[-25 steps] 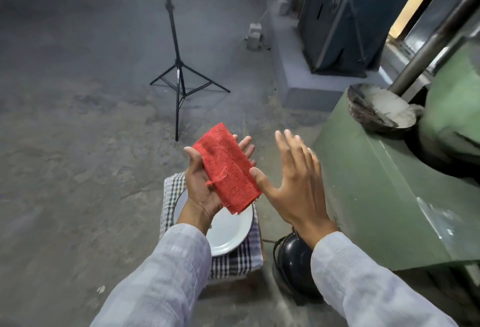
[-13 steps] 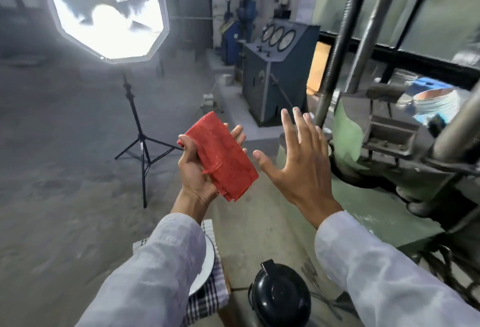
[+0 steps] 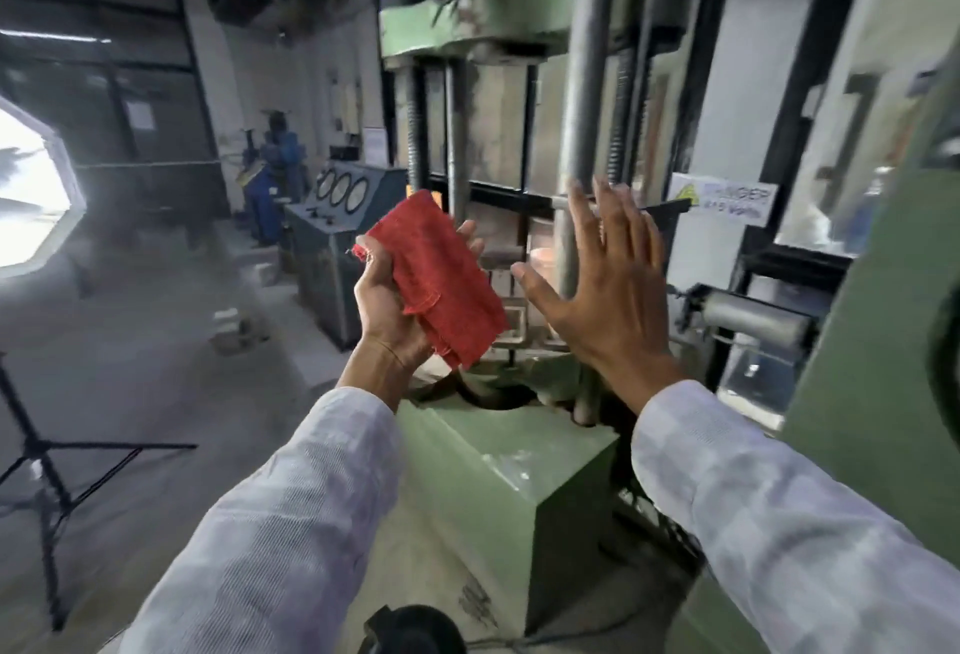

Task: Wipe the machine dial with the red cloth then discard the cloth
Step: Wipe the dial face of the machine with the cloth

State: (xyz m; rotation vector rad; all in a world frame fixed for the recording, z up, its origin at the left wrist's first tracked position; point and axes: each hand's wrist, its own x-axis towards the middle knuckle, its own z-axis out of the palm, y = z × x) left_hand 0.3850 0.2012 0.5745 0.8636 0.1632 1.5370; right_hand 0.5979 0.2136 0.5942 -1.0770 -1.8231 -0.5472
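My left hand (image 3: 387, 310) is raised at chest height and holds a folded red cloth (image 3: 441, 274) flat against its palm, thumb pinning the top left corner. My right hand (image 3: 608, 290) is held up beside it, fingers spread, palm facing the cloth and apart from it. Round white dials (image 3: 342, 190) sit on a dark blue-grey console (image 3: 332, 269) at middle left, well beyond both hands. A tall green press machine (image 3: 498, 477) with steel columns (image 3: 584, 97) stands straight ahead below and behind my hands.
A black light-stand tripod (image 3: 47, 477) stands on the concrete floor at lower left, with a bright softbox (image 3: 26, 196) at the left edge. A black round object (image 3: 415, 632) lies at the bottom edge. A green machine panel (image 3: 883, 341) fills the right side.
The view has swung upward and right, from the floor and plate to the green press. Both hands keep the same pose, the left still holding the cloth, the right still spread.
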